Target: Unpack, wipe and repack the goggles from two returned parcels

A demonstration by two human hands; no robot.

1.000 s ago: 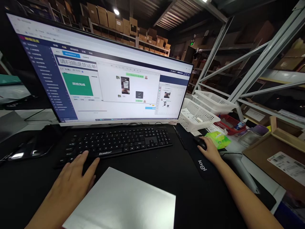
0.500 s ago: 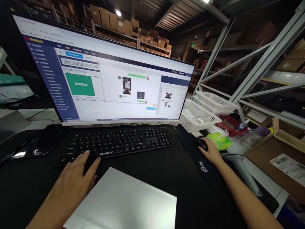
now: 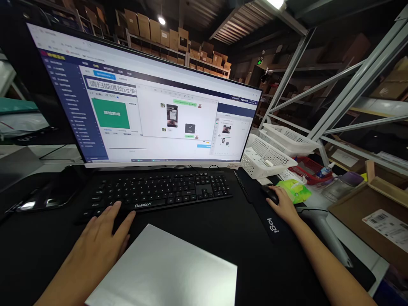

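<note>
My left hand rests at the lower left edge of a black keyboard, fingers spread and holding nothing. At the right, my right hand lies over a black computer mouse, its fingers curved round it on a dark mouse pad marked "logi". Between my arms, close to me, lies a flat silvery-white box or packet; its near edge runs out of view. Behind the keyboard stands a wide monitor showing a chat window over a web page with a green block.
White plastic baskets and a red basket stand right of the monitor. A green tissue pack and a grey handheld scanner lie beside my right arm. An open cardboard box sits further right. A dark phone lies left.
The view has shifted very slightly, so the monitor appears a little further right. Both hands keep their places, and the screen shows the same windows.
</note>
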